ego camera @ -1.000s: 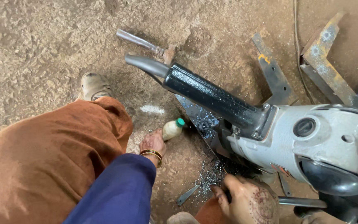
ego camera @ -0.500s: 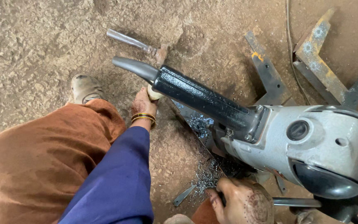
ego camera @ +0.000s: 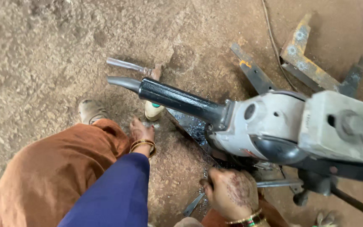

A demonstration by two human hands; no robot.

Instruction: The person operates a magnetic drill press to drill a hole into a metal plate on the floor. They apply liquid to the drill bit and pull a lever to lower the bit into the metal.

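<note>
My left hand (ego camera: pixel 140 131), in a blue sleeve with gold bangles, is low over the dirt floor. Its fingertips are at the base of a small pale bottle with a green cap (ego camera: pixel 153 110), which stands upright under the black lever handle (ego camera: pixel 177 99) of a grey machine (ego camera: pixel 274 126). My right hand (ego camera: pixel 232 193), marked with a henna pattern, is closed in a fist on a flat metal strip (ego camera: pixel 193 205) beneath the machine's head. Dark metal shavings (ego camera: pixel 194 126) lie on the plate below the handle.
A metal rod (ego camera: pixel 127 65) lies on the floor beyond the handle. Rusty angle-iron pieces (ego camera: pixel 303 54) and a flat bar (ego camera: pixel 253 73) lie at the back right, with a thin cable (ego camera: pixel 274 42). My brown trouser leg (ego camera: pixel 64 168) and shoe (ego camera: pixel 90 111) are at left.
My left hand lifted the bottle from the floor up to the handle, then came back down. The bottle now stands upright. My right hand stayed closed under the machine.
</note>
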